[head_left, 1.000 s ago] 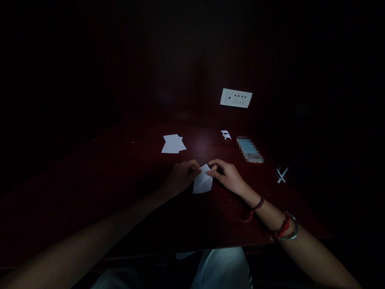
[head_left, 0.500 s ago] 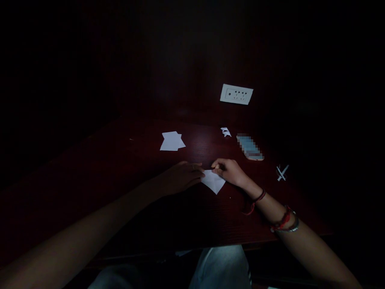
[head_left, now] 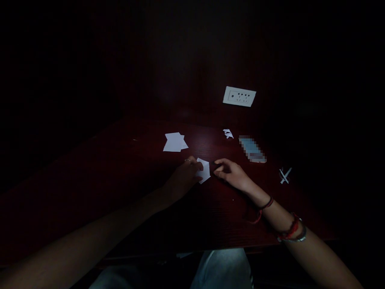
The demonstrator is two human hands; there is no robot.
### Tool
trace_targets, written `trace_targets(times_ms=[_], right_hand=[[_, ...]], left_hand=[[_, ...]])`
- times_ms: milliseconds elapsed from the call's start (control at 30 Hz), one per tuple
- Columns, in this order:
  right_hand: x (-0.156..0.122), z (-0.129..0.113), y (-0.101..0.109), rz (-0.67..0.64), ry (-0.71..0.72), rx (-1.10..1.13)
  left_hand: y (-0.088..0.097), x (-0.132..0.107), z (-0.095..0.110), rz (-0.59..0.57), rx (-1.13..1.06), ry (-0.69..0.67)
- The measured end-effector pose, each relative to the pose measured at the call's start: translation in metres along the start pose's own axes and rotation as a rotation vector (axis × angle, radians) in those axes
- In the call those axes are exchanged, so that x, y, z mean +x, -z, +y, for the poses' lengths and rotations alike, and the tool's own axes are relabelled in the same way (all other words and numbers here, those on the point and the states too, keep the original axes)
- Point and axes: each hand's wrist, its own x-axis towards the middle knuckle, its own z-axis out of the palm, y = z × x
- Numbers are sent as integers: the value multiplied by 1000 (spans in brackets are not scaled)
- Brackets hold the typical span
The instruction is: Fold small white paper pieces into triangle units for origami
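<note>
A small folded piece of white paper [head_left: 205, 170] is between my hands near the middle of the dark red table [head_left: 180, 224]. My left hand [head_left: 189, 171] grips the paper's left side, with thumb and fingers closed on it. Just right of the paper, my right hand [head_left: 230, 171] is apart from it, its thumb and fingers parted and nothing visible between them. Beyond my left hand lie overlapping sheets of white paper [head_left: 173, 142].
Small folded white paper pieces [head_left: 228, 134] lie at the back, beside a phone [head_left: 252, 149] with a blurred screen. Crossed white strips [head_left: 284, 176] rest farther right. A white socket panel [head_left: 239, 96] is on the dark wall.
The paper has turned and shifted left in my left hand's grip. My right hand has let go of it, and its fingers have parted.
</note>
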Motion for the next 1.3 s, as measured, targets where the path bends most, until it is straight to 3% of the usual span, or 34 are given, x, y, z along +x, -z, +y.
trace_targets(times_ms=[67, 167, 267, 433, 567, 733, 1000, 1300], right_hand=[[2, 1, -7, 1, -24, 110], [4, 0, -11, 21, -54, 224], [4, -4, -12, 40, -90, 332], [3, -9, -13, 46, -131, 533], [4, -9, -15, 50, -138, 561], [8, -4, -18, 47, -117, 467], [9, 0, -18, 19, 80, 66], [11, -8, -16, 83, 86, -126]], left_hand=[[-2, 1, -1, 50, 57, 72], [-4, 2, -3, 27, 103, 125], [-6, 2, -3, -25, 69, 125], [-10, 4, -1, 42, 43, 129], [-14, 5, -3, 48, 22, 122], [-12, 5, -1, 47, 22, 132], [-3, 4, 12, -40, 126, 113], [-6, 6, 19, -25, 221, 112]])
